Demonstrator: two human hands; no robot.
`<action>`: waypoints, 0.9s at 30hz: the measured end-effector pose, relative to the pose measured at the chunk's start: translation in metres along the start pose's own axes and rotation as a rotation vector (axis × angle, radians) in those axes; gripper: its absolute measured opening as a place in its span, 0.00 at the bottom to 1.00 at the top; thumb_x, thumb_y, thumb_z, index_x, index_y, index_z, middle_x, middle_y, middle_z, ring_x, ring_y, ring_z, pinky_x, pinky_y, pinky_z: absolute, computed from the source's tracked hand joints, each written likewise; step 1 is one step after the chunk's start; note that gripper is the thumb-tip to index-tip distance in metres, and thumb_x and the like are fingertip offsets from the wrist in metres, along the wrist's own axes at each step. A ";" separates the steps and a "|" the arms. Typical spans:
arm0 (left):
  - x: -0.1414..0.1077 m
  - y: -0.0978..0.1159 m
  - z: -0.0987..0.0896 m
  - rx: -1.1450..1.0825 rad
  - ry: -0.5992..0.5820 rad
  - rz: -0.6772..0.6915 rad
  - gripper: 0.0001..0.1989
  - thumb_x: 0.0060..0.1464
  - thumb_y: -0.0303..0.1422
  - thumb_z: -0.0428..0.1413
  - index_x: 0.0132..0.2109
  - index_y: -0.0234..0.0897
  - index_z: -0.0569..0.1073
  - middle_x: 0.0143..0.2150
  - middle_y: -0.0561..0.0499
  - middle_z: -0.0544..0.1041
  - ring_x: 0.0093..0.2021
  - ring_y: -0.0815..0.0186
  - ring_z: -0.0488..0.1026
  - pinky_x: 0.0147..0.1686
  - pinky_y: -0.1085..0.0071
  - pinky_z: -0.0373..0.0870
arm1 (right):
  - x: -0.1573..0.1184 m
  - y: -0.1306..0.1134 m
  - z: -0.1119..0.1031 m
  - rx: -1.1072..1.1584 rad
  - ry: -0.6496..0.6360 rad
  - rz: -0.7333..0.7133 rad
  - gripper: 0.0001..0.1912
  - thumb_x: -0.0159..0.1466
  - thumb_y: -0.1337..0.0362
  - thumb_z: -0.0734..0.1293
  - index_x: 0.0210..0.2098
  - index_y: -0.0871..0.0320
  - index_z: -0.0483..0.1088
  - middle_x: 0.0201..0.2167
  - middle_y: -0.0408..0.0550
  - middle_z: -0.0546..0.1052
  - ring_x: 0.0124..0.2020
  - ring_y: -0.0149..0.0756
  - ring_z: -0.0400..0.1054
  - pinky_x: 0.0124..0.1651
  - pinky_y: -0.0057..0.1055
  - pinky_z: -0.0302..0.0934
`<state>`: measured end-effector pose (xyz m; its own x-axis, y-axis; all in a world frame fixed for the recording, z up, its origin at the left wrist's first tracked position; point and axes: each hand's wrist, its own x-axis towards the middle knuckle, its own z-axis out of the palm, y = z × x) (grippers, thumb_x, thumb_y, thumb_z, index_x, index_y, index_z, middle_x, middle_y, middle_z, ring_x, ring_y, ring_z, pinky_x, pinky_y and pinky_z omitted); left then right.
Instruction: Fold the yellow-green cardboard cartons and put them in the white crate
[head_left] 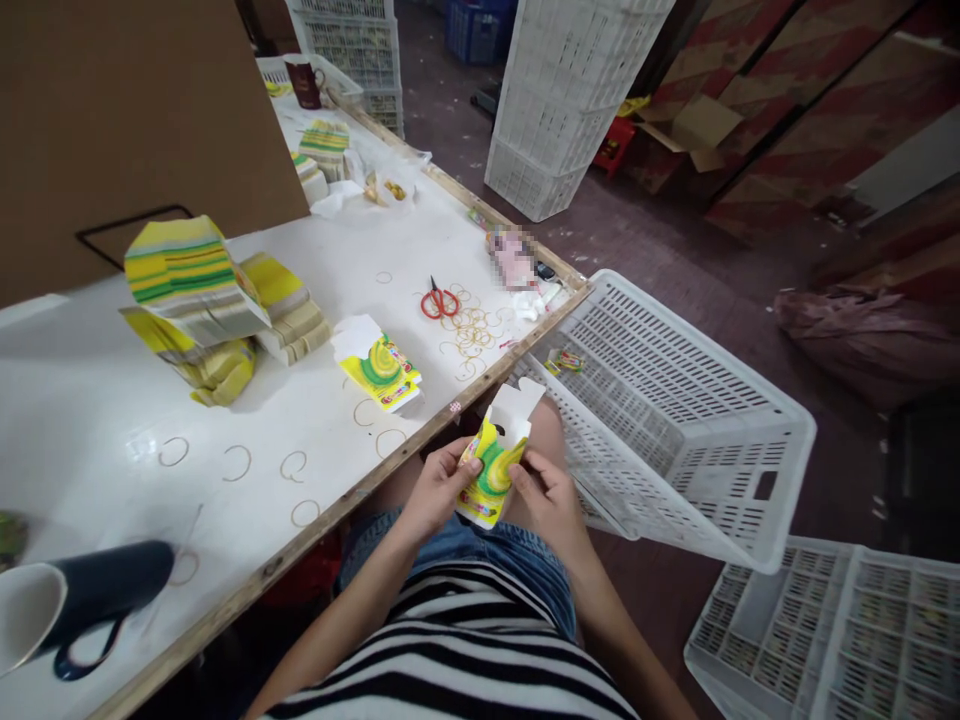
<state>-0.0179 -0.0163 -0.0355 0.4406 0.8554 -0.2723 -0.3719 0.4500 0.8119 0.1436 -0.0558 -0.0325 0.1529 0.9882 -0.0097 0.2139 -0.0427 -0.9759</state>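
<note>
Above my lap I hold a small yellow and green carton (491,470) whose white top flaps stand up, its mouth spread apart. My left hand (442,490) pinches one side, thumb on the printed front. On the opposite side, my right hand (547,490) grips the edge between thumb and fingers. Another yellow carton (379,365) with its white flap out lies on the white table (255,400) to the left. Farther left are bundled stacks of flat cartons (195,285), some leaning on others.
Red-handled scissors (439,302) and scattered rubber bands (472,330) lie on the table. A dark mug (90,605) tips sideways at the near left. To my right stands a white plastic crate (705,420) with a few small packets (564,361) inside. Stacked crates (551,90) rise behind.
</note>
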 end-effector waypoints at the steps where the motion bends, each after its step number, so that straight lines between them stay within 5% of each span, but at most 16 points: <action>1: 0.000 0.001 0.002 0.052 0.014 0.010 0.26 0.46 0.45 0.65 0.47 0.32 0.78 0.36 0.45 0.82 0.34 0.61 0.77 0.35 0.69 0.71 | -0.002 0.002 0.001 0.031 -0.015 0.043 0.14 0.64 0.54 0.65 0.43 0.57 0.74 0.34 0.48 0.77 0.37 0.42 0.70 0.41 0.36 0.65; 7: 0.001 0.005 0.008 0.341 0.090 0.053 0.20 0.47 0.42 0.64 0.43 0.32 0.78 0.34 0.50 0.80 0.33 0.64 0.74 0.35 0.71 0.71 | -0.001 0.001 0.004 -0.055 0.027 0.062 0.11 0.62 0.57 0.65 0.29 0.58 0.72 0.24 0.42 0.72 0.25 0.33 0.64 0.29 0.28 0.58; 13: 0.008 -0.001 -0.004 0.349 0.155 0.077 0.16 0.47 0.43 0.63 0.33 0.32 0.75 0.27 0.52 0.78 0.28 0.65 0.74 0.31 0.72 0.71 | 0.003 0.005 0.012 -0.178 0.004 -0.034 0.14 0.64 0.60 0.62 0.23 0.57 0.64 0.20 0.39 0.63 0.23 0.29 0.57 0.25 0.26 0.51; 16: 0.008 -0.006 -0.005 0.379 0.176 0.130 0.19 0.48 0.40 0.63 0.44 0.33 0.72 0.33 0.50 0.79 0.33 0.63 0.77 0.36 0.69 0.73 | 0.003 0.008 0.014 -0.190 0.022 -0.039 0.14 0.64 0.61 0.62 0.23 0.57 0.63 0.21 0.39 0.64 0.23 0.30 0.58 0.26 0.26 0.52; 20: 0.006 -0.012 -0.002 0.395 0.180 0.201 0.29 0.52 0.36 0.61 0.57 0.39 0.58 0.39 0.48 0.79 0.40 0.61 0.78 0.41 0.65 0.74 | 0.003 0.011 0.010 0.002 0.086 0.003 0.07 0.64 0.60 0.64 0.38 0.57 0.68 0.28 0.43 0.71 0.28 0.33 0.66 0.31 0.27 0.61; 23: 0.003 -0.007 0.002 0.370 0.064 0.201 0.28 0.56 0.36 0.57 0.59 0.39 0.54 0.40 0.46 0.79 0.40 0.62 0.78 0.39 0.66 0.74 | 0.003 0.012 0.005 0.184 0.094 -0.014 0.21 0.63 0.59 0.66 0.55 0.53 0.61 0.38 0.47 0.75 0.32 0.34 0.70 0.34 0.29 0.65; 27: 0.000 0.007 0.000 0.319 -0.158 0.101 0.32 0.57 0.35 0.57 0.63 0.40 0.52 0.44 0.45 0.79 0.42 0.60 0.78 0.39 0.68 0.73 | 0.005 0.009 -0.007 0.202 -0.045 -0.047 0.21 0.64 0.58 0.66 0.56 0.52 0.63 0.40 0.48 0.75 0.29 0.32 0.68 0.30 0.28 0.64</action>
<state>-0.0203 -0.0133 -0.0298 0.5445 0.8301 -0.1200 -0.1575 0.2418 0.9575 0.1531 -0.0518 -0.0394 0.1026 0.9942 0.0313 0.0212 0.0292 -0.9993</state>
